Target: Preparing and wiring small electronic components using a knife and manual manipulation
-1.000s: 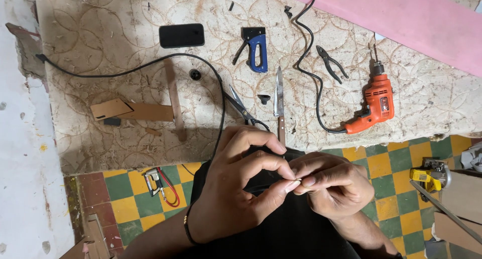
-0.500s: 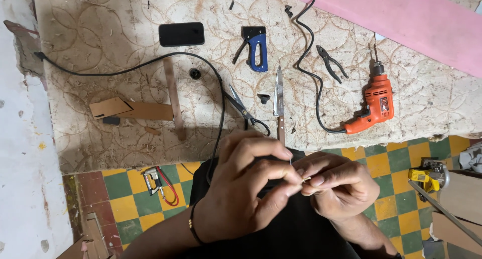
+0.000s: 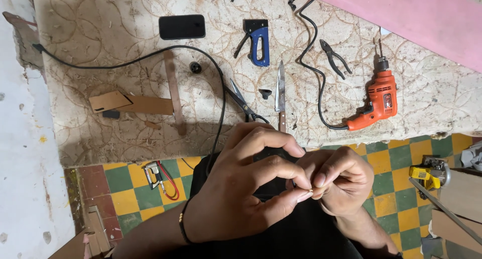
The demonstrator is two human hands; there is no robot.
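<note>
Left hand [image 3: 246, 188] and right hand [image 3: 341, 181]: fingertips pinched together on a tiny pale piece [image 3: 310, 191], too small to identify, held over the lap; knife [image 3: 280, 96], scissors [image 3: 241, 101], orange drill [image 3: 376, 103] on the worn board [image 3: 100, 53] beyond.

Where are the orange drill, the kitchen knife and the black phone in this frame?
orange drill [image 3: 382, 99]: head view, on its orange body.
kitchen knife [image 3: 280, 91]: head view, middle of the blade.
black phone [image 3: 182, 26]: head view, centre of its dark face.
</note>
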